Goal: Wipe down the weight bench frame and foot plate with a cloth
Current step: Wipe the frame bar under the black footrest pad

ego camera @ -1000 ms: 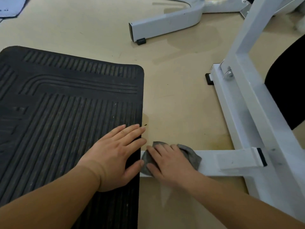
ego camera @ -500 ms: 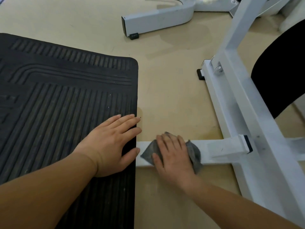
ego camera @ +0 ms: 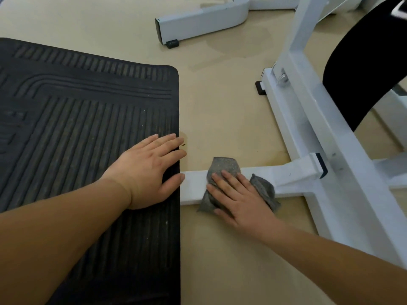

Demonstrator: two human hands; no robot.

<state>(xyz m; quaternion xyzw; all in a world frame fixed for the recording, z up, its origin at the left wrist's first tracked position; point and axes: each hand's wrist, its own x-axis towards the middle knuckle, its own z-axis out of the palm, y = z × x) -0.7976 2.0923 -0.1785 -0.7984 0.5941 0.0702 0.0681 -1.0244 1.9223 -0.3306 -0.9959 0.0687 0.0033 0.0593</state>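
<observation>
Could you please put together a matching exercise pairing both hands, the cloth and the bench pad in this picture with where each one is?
Things:
1. left hand
2. right hand
3. grey folded cloth
4. black bench pad

Places:
A. draped over the white metal crossbar
B. flat on the black ribbed rubber foot plate
C. pressing on the cloth
D. raised, at the upper right of the view

Pairs: 1-B, 2-C, 3-A, 4-D.

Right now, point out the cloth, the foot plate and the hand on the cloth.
cloth [ego camera: 222, 165]: head view, bare fold beyond the fingertips.
foot plate [ego camera: 77, 119]: head view, ribbed top surface.
right hand [ego camera: 239, 195]: head view, back of the hand.
</observation>
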